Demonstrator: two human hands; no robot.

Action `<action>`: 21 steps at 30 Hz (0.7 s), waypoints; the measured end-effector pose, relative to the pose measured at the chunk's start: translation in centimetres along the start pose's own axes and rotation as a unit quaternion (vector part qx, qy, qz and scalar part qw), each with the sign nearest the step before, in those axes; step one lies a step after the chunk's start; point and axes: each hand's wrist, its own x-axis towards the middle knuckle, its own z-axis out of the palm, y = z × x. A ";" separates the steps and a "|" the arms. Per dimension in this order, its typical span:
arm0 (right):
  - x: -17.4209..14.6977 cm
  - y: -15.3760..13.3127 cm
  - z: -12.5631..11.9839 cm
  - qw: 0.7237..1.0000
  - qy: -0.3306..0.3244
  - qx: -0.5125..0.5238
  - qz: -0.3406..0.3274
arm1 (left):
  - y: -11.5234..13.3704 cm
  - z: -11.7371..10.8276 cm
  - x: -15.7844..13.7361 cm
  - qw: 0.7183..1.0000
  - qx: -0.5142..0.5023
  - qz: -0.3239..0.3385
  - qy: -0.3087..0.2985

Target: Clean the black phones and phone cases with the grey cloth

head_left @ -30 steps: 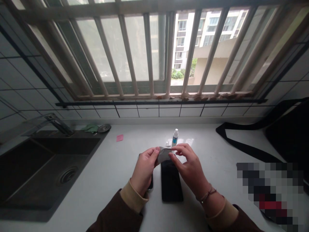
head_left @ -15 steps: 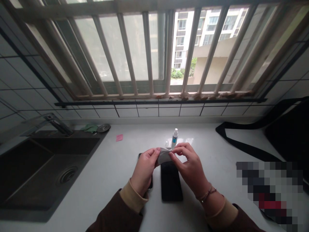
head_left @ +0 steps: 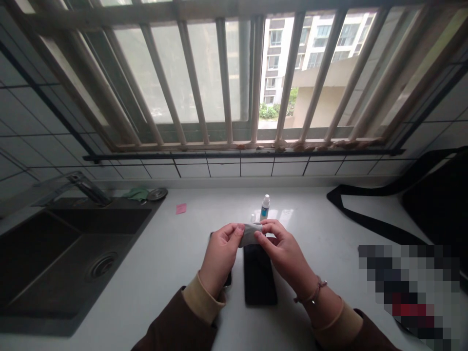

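Note:
A small grey cloth (head_left: pixel 250 235) is stretched between my two hands above the counter. My left hand (head_left: pixel 220 251) pinches its left end between thumb and fingers. At its right end, my right hand (head_left: pixel 287 248) grips it with the thumb on the near face and the fingers at the top edge. Below lies a black smartphone (head_left: pixel 261 282), dark side up, its far end partly covered by the hands and cloth. A second dark object (head_left: pixel 228 280) is mostly hidden under my left hand. Just beyond stands a white bottle with a blue label (head_left: pixel 265 208), beside a small white cap (head_left: pixel 253 218).
A dark sink (head_left: pixel 73 258) with a faucet (head_left: pixel 87 187) is at the left. Near it are a green cloth (head_left: pixel 137 194), a metal strainer (head_left: pixel 157 194) and a pink note (head_left: pixel 181 208). A black bag (head_left: pixel 438 200) with its strap lies right, near a blurred patch. A barred window stands behind.
My right hand has shifted its hold along the cloth's top edge, its fingers drawing closer in. The cloth now looks flatter, and the fold at its upper right has opened out.

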 end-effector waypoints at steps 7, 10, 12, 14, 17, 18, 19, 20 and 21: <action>0.1 0.5 -0.1 0.995 0.015 0.074 0.071 | 0.4 0.3 -0.2 1.000 -0.002 -0.001 -0.023; 0.2 0.2 -0.1 0.990 -0.035 0.111 0.080 | 0.4 0.3 -0.2 0.999 0.001 0.003 -0.036; 0.1 -0.1 -0.1 0.987 -0.058 0.121 0.084 | 0.5 0.2 -0.2 0.999 0.018 0.007 -0.029; 0.1 -0.3 0.0 0.986 -0.069 0.122 0.090 | 0.7 0.2 -0.2 0.999 0.037 0.015 -0.013; 0.0 -0.4 0.2 0.987 -0.079 0.108 0.085 | 1.2 0.3 -0.5 0.997 0.066 0.041 0.004; 0.0 -0.4 0.2 0.988 -0.079 0.104 0.081 | 1.3 0.3 -0.7 0.996 0.075 0.055 0.002; 0.0 -0.4 0.2 0.989 -0.077 0.102 0.079 | 1.5 0.4 -0.9 0.994 0.085 0.070 -0.002; 0.0 -0.4 0.3 0.989 -0.072 0.102 0.079 | 1.7 0.4 -1.0 0.992 0.094 0.084 -0.006; 0.0 -0.3 0.2 0.989 -0.064 0.104 0.080 | 1.8 0.5 -1.1 0.990 0.102 0.097 -0.010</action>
